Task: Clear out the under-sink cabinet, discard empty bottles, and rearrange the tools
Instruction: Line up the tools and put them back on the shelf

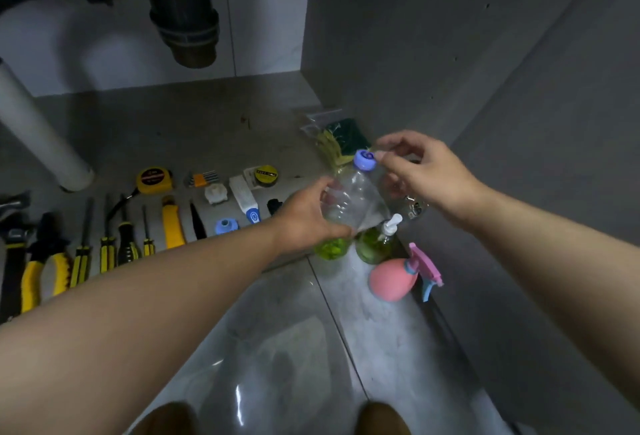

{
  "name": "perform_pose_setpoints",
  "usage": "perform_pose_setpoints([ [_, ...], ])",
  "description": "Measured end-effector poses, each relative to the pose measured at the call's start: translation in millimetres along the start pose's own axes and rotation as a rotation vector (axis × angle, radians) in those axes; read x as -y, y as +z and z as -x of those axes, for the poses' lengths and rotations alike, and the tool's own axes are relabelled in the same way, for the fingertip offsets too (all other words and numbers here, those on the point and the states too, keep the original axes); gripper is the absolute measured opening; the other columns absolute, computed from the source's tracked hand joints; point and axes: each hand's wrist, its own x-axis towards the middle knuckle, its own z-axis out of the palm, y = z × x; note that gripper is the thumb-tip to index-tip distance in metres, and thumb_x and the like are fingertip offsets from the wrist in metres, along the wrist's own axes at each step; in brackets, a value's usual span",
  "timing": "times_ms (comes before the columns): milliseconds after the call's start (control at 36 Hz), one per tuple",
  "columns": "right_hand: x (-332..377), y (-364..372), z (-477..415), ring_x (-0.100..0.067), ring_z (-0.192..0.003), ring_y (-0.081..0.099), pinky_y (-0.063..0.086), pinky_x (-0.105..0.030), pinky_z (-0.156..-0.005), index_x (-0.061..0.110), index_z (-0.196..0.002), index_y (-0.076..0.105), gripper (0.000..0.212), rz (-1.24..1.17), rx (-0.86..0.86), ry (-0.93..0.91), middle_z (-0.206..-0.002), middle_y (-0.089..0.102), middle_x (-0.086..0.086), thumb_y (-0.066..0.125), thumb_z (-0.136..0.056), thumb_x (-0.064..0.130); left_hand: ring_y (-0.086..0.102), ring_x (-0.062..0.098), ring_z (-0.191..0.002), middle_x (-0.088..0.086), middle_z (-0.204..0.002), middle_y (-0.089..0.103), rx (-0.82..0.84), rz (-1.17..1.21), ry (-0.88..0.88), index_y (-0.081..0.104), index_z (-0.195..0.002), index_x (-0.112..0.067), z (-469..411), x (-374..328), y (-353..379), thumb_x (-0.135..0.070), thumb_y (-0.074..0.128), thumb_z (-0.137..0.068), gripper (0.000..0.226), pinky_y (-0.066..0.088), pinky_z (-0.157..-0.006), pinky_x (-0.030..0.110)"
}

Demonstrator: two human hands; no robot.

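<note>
clear bottle [349,199] is gripped by the left hand [304,223] just above the pump bottle [375,244]. its blue cap [364,159] is touched by the right hand [426,174]; whether pinched cannot be told. tools [128,237] are already lined up left of the pump bottle; discarding seems left.

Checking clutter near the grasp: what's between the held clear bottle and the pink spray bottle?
Head view: a pump bottle with green liquid stands between the clear bottle and the pink spray bottle.

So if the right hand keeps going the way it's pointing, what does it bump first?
Probably the blue cap of the clear bottle that the left hand grips. The right hand has its fingers right beside that cap.
</note>
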Motion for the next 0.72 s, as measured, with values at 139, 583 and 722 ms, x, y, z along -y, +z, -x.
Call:
perform_pose_setpoints([
  [139, -58.1, 1.3, -12.4, -0.031, -0.103, 0.064, 0.046, -0.029, -0.081, 0.020, -0.115, 0.065, 0.028, 0.815, 0.136, 0.155, -0.114, 0.066, -0.009, 0.063, -0.089, 0.030, 0.063, 0.007, -0.104, -0.013, -0.113, 0.063, -0.175, 0.062, -0.046, 0.047, -0.119, -0.032, -28.4, 11.2, -30.9, -0.023, 0.093, -0.067, 0.070, 0.050, -0.085, 0.022],
  [583, -130.5, 29.0, -23.8, -0.037, -0.098, 0.066, 0.050, -0.038, -0.072, 0.011, -0.109, 0.064, 0.029, 1.268, 0.184, 0.006, -0.112, 0.056, -0.013, 0.055, -0.084, -0.001, 0.061, 0.019, -0.111, -0.006, -0.117, 0.060, -0.359, -0.064, -0.061, 0.044, -0.125, -0.028, -137.1, 41.4, -76.4, -0.024, 0.095, -0.063, 0.080, 0.053, -0.091, 0.034],
  [722, -131.6, 23.6, -27.2, -0.036, -0.095, 0.067, 0.050, -0.036, -0.069, 0.016, -0.106, 0.067, 0.033, 1.268, 0.217, -0.061, -0.109, 0.057, -0.009, 0.060, -0.079, 0.000, 0.059, 0.022, -0.117, -0.001, -0.125, 0.059, -0.338, -0.101, -0.106, 0.041, -0.138, -0.023, -143.5, 48.3, -71.7, -0.021, 0.093, -0.067, 0.087, 0.052, -0.099, 0.039],
])
